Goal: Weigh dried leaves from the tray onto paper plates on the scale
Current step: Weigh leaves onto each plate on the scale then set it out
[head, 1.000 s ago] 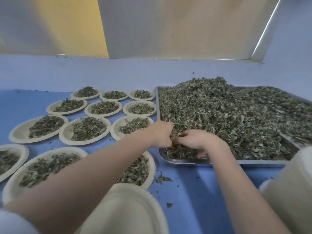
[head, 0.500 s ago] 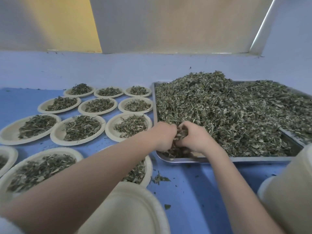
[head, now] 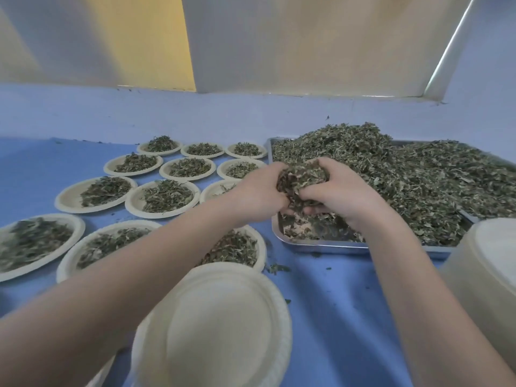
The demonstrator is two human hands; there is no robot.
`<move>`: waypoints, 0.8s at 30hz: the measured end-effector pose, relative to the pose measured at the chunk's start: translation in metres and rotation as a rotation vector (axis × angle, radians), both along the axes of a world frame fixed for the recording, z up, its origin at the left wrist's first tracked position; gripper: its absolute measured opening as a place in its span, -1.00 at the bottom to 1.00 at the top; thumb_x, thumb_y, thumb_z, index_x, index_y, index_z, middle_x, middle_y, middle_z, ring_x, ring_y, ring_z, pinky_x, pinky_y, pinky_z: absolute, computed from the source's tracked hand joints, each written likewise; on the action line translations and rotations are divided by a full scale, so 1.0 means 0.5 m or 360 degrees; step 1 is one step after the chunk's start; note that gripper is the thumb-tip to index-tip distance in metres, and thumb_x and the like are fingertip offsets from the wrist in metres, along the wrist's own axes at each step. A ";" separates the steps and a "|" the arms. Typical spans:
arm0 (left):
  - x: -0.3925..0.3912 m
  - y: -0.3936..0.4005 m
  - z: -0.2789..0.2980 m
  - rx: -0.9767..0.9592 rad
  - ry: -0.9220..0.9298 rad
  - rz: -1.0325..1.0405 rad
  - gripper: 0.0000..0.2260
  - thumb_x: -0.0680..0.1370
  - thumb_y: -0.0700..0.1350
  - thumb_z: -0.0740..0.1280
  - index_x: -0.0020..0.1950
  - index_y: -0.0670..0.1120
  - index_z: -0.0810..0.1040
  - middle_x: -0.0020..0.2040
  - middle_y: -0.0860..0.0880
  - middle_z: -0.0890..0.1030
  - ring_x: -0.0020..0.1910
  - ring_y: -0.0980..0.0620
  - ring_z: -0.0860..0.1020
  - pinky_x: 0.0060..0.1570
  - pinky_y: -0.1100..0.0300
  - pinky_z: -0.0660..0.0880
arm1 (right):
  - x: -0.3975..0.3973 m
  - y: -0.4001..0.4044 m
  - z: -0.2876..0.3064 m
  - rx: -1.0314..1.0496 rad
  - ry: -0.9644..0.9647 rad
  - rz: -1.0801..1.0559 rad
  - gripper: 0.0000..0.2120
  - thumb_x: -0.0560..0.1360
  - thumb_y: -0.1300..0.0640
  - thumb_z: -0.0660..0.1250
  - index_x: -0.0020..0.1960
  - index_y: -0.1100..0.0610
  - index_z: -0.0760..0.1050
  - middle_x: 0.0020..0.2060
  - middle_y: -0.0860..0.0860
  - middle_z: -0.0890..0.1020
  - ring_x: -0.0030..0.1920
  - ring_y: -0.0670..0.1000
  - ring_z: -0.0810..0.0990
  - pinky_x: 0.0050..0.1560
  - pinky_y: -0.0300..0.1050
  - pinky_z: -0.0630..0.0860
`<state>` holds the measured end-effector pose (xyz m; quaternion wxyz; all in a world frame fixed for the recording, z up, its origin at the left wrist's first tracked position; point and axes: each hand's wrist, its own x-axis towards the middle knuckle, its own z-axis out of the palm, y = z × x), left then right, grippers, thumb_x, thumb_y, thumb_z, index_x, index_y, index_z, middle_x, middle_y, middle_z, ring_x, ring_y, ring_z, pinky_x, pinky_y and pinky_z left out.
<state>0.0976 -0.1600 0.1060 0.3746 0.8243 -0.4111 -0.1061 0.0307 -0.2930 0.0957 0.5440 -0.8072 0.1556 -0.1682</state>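
Observation:
A metal tray (head: 321,247) at the right holds a big heap of dried leaves (head: 405,174). Above its near left corner, my left hand (head: 259,191) and my right hand (head: 337,194) cup a clump of dried leaves (head: 303,174) between them, lifted off the heap. An empty paper plate (head: 220,322) lies close in front of me at the bottom centre. No scale shows under it in this view.
Several paper plates with leaf portions (head: 167,196) cover the blue table (head: 335,303) at the left. A stack of empty paper plates (head: 491,263) stands at the right edge. Loose leaf bits (head: 275,268) lie near the tray. A pale wall runs behind.
Both hands closed together in the heap, scooped up a clump of leaves and raised it above the tray's near corner.

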 end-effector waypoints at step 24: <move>-0.140 0.365 -0.046 0.0030 -0.0108 0.0372 -0.65 0.56 -0.14 0.28 0.01 0.40 0.45 -0.09 0.15 0.62 -0.12 0.13 0.62 -0.03 0.14 0.52 | -0.145 0.192 -0.037 -0.0801 0.0333 0.0609 -0.31 0.23 -0.42 0.20 0.34 -0.29 0.37 0.23 -0.26 0.48 0.23 -0.17 0.48 0.26 -0.18 0.39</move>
